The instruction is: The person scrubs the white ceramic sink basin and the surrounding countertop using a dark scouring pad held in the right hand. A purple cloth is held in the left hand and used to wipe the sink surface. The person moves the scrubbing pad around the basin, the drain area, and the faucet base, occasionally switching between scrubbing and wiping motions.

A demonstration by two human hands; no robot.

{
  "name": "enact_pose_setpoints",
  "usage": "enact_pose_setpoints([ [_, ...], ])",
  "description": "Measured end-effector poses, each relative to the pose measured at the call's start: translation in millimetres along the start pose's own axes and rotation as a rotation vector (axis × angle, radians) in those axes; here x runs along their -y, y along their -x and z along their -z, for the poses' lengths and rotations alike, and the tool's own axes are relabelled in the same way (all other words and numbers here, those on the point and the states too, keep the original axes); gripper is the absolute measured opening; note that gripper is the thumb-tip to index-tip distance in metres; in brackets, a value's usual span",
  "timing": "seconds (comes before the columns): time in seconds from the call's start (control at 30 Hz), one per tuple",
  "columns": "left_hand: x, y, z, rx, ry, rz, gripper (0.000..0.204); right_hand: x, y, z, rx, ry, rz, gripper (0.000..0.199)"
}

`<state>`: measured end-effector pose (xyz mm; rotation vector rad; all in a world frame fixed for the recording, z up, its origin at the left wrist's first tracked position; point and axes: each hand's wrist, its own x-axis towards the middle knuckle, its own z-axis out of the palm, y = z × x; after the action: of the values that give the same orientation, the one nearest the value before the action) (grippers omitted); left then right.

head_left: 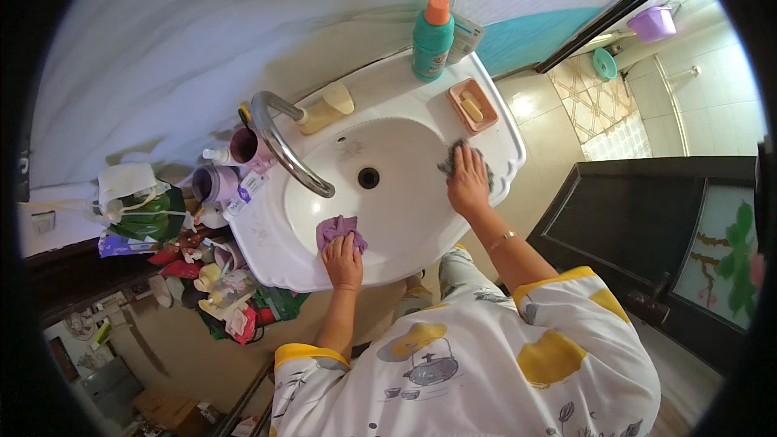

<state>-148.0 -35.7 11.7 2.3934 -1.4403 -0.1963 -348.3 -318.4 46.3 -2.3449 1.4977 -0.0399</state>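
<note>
A crumpled purple cloth (pixel 337 229) lies on the front left rim of the white washbasin (pixel 396 251). My left hand (pixel 343 262) presses on it, its fingers bent over the near part. On the right rim my right hand (pixel 468 184) grips a dark grey, fuzzy scrubber (pixel 447 165), mostly hidden beneath the fingers. Just beyond that hand sits a pink soap dish (pixel 454 97) with a yellowish bar of soap (pixel 471 107) in it. A curved metal faucet (pixel 283 146) reaches over the bowl from the back left.
A teal bottle with an orange cap (pixel 433 40) stands at the back corner. Cups (pixel 217 184) and a tube (pixel 246 193) crowd the left edge. Bags and bottles (pixel 231 287) are piled lower left. A dark door (pixel 623 218) stands at the right.
</note>
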Motion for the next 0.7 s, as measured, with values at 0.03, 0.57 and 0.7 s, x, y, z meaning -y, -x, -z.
enact_pose_setpoints([
  [0.03,-1.8,-1.3,0.9,0.002,0.003,-0.003,0.041,-10.7,16.0,2.9,-0.002,0.014,-0.037,0.069],
  [0.57,-0.6,2.9,-0.5,-0.027,0.015,-0.016,0.039,-74.9,-8.7,16.9,-0.092,0.104,-0.039,0.060],
  [0.7,1.6,-0.1,-1.6,-0.026,0.015,-0.034,0.040,-77.4,-51.9,20.8,-0.256,0.128,-0.055,0.056],
])
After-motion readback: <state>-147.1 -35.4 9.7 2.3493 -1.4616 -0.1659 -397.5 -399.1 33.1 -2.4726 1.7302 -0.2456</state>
